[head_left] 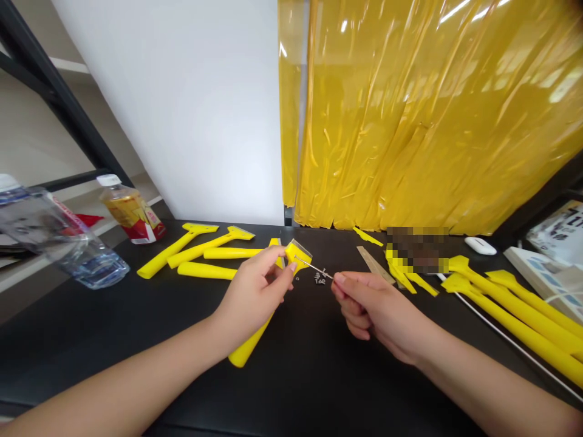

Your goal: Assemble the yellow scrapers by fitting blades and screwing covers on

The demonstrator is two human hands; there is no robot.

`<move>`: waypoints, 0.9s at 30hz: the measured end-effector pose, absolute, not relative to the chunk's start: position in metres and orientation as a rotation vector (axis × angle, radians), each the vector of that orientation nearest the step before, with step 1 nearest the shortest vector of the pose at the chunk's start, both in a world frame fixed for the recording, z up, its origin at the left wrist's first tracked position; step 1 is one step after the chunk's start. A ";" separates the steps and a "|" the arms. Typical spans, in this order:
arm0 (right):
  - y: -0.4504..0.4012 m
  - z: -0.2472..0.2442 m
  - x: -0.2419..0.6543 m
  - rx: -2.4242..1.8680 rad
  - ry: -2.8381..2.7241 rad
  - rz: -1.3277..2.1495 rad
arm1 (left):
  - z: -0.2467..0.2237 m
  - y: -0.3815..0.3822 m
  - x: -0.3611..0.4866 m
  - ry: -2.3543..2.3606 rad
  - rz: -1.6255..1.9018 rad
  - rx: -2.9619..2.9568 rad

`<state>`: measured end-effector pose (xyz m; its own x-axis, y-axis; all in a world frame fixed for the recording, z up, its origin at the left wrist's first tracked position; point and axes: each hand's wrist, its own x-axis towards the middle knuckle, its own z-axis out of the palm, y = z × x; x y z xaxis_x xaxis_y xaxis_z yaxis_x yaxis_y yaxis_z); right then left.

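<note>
My left hand (259, 285) pinches the head of a yellow scraper (249, 349), whose handle slants down toward me. In my right hand (373, 306) is a thin metal tool (314, 267), held between thumb and fingers, its far end at the scraper's head. Several small screws (320, 279) lie on the black table (314, 388) between and beyond my hands. Left of my left hand rest several more yellow scrapers (166, 252), one of them partly hidden behind my fingers.
Two bottles, a large clear one (68, 243) and a smaller one with a red label (134, 212), stand at the left. Yellow parts (510, 303), a white cable (505, 340) and a white case (480, 246) lie right. Yellow plastic sheeting (410, 121) hangs behind.
</note>
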<state>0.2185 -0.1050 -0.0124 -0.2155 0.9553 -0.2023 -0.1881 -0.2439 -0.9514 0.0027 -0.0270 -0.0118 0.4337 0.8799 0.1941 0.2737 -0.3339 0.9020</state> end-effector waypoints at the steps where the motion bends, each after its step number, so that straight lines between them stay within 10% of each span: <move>1: -0.106 -0.011 0.218 -1.066 -1.035 1.657 | -0.011 -0.027 0.002 0.977 0.913 1.851; 9: -0.096 -0.014 0.227 -1.132 -1.440 1.358 | 0.000 -0.016 -0.010 1.092 0.982 1.844; 18: -0.124 0.008 0.301 -1.887 -1.734 0.255 | 0.003 -0.002 -0.055 1.058 0.608 1.748; 27: -0.214 -0.069 0.461 -2.437 -1.448 -0.182 | -0.025 0.003 -0.090 1.144 0.583 1.582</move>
<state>0.4611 -0.2139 -0.0694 0.4842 0.8359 0.2583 0.8738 -0.4473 -0.1906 -0.0902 0.0025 -0.0251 0.4238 0.8878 -0.1792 0.3766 0.0072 0.9263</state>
